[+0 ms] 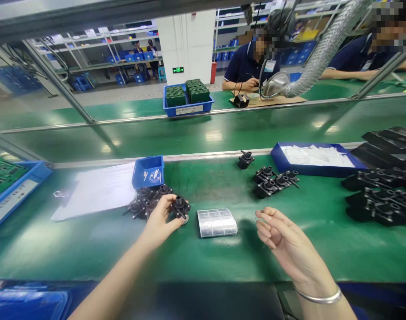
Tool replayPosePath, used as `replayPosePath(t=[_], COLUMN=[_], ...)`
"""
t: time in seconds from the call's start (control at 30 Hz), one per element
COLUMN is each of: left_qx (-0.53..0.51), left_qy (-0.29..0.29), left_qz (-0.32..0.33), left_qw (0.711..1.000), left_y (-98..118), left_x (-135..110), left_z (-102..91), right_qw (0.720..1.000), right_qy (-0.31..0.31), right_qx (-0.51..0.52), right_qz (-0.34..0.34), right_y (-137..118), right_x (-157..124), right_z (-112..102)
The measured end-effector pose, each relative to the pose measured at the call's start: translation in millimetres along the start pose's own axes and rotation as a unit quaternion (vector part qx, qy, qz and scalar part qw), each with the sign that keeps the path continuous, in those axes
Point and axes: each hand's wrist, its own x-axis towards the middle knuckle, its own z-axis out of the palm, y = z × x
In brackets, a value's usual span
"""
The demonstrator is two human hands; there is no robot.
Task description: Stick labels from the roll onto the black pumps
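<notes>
My left hand [162, 218] grips a small black pump-like part [179, 205] with a round upright neck and side stubs, just above the green bench. Below it, partly covered, is a round pale disc [185, 220]. More of these black parts [144, 200] cluster behind that hand. A curling sheet of silvery labels [218, 222] lies between my hands. My right hand [283, 240], a metal bangle at its wrist, hovers right of the sheet, fingers loosely bent and slightly apart, with nothing visible in them. Beyond it stands another group of black parts [272, 180].
A small blue bin [148, 172] and white papers [99, 189] lie to the left. At right are a blue tray of white slips [318, 158] and stacked black parts [386, 204]. Circuit boards fill a bin [14, 195] at far left. Co-workers [249, 66] sit across the bench.
</notes>
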Motion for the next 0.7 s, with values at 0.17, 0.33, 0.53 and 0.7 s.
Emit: replayPosePath(t=[0.17, 0.33, 0.53, 0.7], left_qx=[0.316, 0.526, 0.591, 0.489], left_qy=[0.04, 0.113, 0.147, -0.101], left_qz=[0.154, 0.28, 0.298, 0.331], left_qw=[0.935, 0.795, 0.735, 0.8], left_y=[-33, -35, 8, 53], left_x=[-5, -5, -6, 50], left_z=[-4.5, -10.6, 12.4, 91.0], right_qw=[0.999, 0.997, 0.991, 0.986], right_qy=[0.011, -0.004, 0.031, 0.029], right_qx=[0.043, 0.082, 0.132, 0.148], right_qz=[0.014, 0.002, -0.02, -0.068], right_y=[4, 5, 5, 5], right_x=[1, -2, -5, -6], right_z=[-13, -21, -36, -37])
